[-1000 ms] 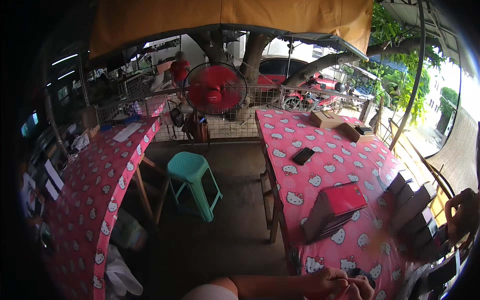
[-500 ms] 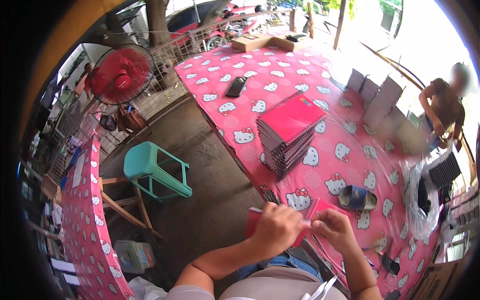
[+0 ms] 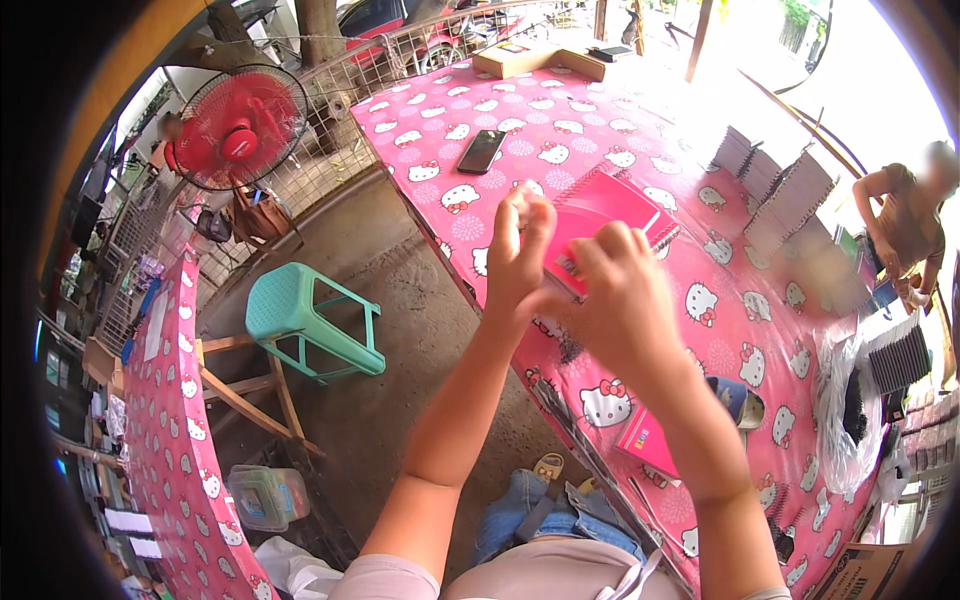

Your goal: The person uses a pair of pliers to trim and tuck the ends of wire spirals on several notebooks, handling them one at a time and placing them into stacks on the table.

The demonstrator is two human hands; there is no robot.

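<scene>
Pink cartoon-cat tablecloth (image 3: 560, 120) covering the table, left hand (image 3: 520, 245) and right hand (image 3: 610, 290) raised together, both pinching a pink spiral notebook (image 3: 600, 215) above the notebook stack, black phone (image 3: 481, 151) lying beyond.

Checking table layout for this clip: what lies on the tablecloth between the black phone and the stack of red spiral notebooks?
Head view: only bare pink patterned tablecloth lies between the black phone and the red spiral notebooks.

Head fisheye, looking down close over raised hands, pink table (image 3: 640, 130) beyond.
</scene>
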